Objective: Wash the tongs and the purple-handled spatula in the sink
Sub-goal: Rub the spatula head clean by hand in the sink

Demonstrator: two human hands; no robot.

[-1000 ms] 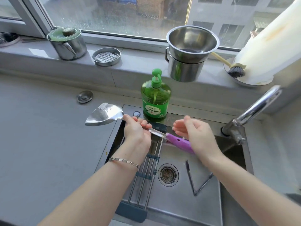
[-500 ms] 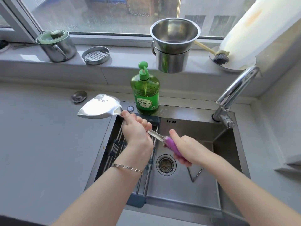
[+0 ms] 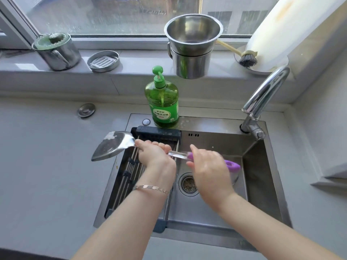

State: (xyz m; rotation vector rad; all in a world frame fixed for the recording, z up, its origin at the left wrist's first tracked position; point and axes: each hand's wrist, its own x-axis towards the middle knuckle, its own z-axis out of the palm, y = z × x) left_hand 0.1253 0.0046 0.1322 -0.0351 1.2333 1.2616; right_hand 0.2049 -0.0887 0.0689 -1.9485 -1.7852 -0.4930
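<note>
The left hand (image 3: pixel 154 152) has its fingers curled tight round the bare metal shank of the purple-handled spatula (image 3: pixel 177 155), just behind the blade (image 3: pixel 112 147), knuckles up. The right hand (image 3: pixel 208 166) wraps over the purple grip, thumb raised along the top, fingers folded under it. Only the rounded purple end (image 3: pixel 232 165) pokes out past the hand. A thin bracelet (image 3: pixel 152 188) sits on the left wrist.

The spatula lies nearly level above the sink (image 3: pixel 272 184). Its blade reaches out past the sink's left edge over the grey counter (image 3: pixel 47 166). Its handle is above the basin, nearer the back wall than the drain (image 3: pixel 187 183).

A roll-up rack (image 3: pixel 127 177) spans the left part of the sink under the left hand. A green soap bottle (image 3: pixel 162 104) stands on the back rim, and the tap (image 3: pixel 262 94) rises from the back right corner. On the sill are a lidded mug (image 3: pixel 56 51), a round tin (image 3: pixel 103 61), stacked steel pots (image 3: pixel 191 45) and a brush (image 3: pixel 246 59).
</note>
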